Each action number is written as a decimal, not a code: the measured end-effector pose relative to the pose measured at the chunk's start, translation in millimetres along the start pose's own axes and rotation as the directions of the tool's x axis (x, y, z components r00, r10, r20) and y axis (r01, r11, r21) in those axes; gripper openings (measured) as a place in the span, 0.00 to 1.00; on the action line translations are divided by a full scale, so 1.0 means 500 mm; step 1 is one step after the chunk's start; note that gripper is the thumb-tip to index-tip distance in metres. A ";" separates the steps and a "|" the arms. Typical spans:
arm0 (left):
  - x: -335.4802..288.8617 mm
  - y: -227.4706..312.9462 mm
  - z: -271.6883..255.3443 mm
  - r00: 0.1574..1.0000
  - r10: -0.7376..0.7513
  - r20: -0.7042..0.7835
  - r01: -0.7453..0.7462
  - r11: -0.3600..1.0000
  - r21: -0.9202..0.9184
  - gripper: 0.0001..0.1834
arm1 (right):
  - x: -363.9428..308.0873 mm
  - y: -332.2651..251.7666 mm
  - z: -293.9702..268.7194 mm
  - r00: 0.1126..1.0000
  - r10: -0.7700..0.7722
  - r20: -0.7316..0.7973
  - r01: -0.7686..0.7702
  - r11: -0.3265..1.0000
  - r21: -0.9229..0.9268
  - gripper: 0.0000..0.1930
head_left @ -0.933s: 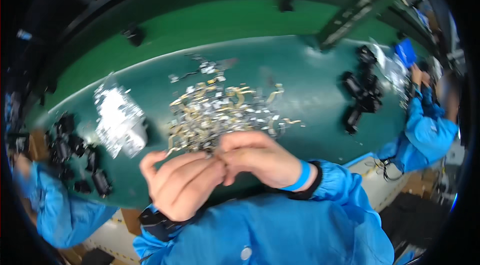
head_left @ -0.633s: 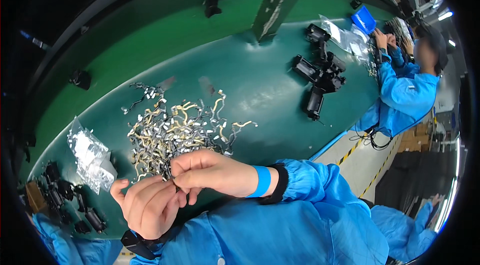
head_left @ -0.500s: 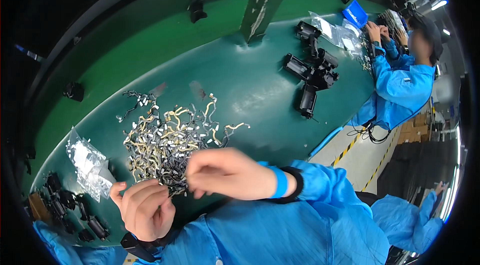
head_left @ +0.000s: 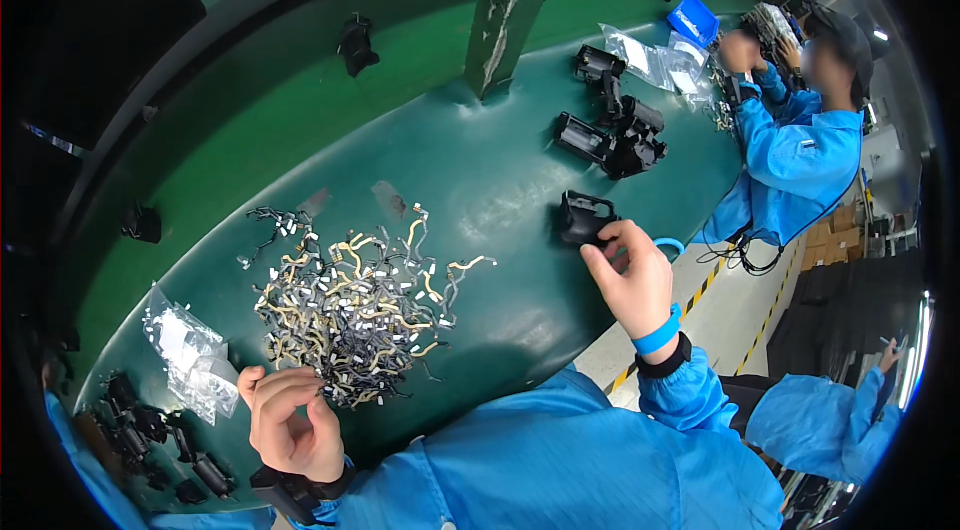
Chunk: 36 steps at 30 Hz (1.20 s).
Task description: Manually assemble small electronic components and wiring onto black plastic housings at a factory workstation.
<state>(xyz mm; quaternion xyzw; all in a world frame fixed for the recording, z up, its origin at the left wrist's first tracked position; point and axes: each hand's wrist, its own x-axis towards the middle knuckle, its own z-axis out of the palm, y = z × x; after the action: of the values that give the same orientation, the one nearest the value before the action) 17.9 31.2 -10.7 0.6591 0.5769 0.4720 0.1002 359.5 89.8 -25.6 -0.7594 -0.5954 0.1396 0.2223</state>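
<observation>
The right hand [head_left: 642,288] pinched the near corner of a black case [head_left: 583,218] between thumb and fingers, above or on the green table [head_left: 510,302]; which could not be told. Beyond it lay a cluster of black parts [head_left: 625,140]. The left hand [head_left: 295,428], fingers curled toward the thumb, was at the near left edge of the cable pile [head_left: 350,320]; whether it pinched a cable could not be told. A clear bag [head_left: 190,352] lay left of the pile.
</observation>
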 end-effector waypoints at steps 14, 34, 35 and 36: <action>-0.017 -0.001 0.007 0.929 -0.361 -0.087 0.297 0.863 -0.410 0.04 | 0.020 -0.032 0.055 0.978 -0.210 -0.010 0.205 0.942 0.266 0.46; -0.004 -0.010 -0.008 0.822 -0.568 -0.035 0.188 0.330 -0.925 0.23 | -0.038 -0.356 0.151 0.534 -0.814 0.226 0.483 0.514 0.709 0.46; -0.012 -0.014 -0.002 0.820 -0.571 -0.032 0.194 0.331 -0.924 0.23 | -0.047 -0.352 0.164 0.536 -0.813 0.229 0.477 0.515 0.712 0.46; -0.015 -0.013 0.005 0.840 -0.542 -0.012 0.185 0.308 -0.933 0.23 | -0.059 -0.346 0.181 0.614 -0.767 0.187 0.404 0.510 0.760 0.46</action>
<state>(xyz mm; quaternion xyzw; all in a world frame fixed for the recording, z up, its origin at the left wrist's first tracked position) 16.3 27.9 -20.3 0.2574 0.3689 0.7717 0.4495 163.1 110.1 -18.2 -0.3054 -0.7711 0.4421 0.3416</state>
